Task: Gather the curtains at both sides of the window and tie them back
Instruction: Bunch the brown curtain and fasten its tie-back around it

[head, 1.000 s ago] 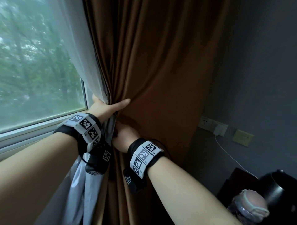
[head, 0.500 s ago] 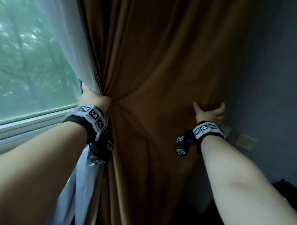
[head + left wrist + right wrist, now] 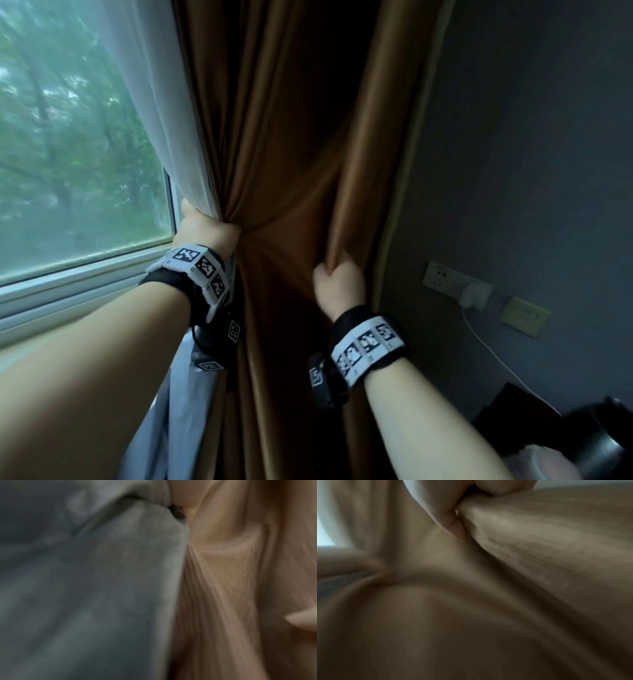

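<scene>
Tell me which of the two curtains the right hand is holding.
The brown curtain: the right hand grips a fold near its wall-side edge. The white sheer curtain hangs beside the window, bunched at the left hand.

Soft greenish daylight comes through the window (image 3: 82,164) at the left; the room is otherwise dim, and the wall (image 3: 531,154) at right lies in grey shadow. Deep shadow fills the folds of the brown curtain (image 3: 284,144). The head view bends toward its edges. Both wrist views are close, blurred and smeared.
</scene>
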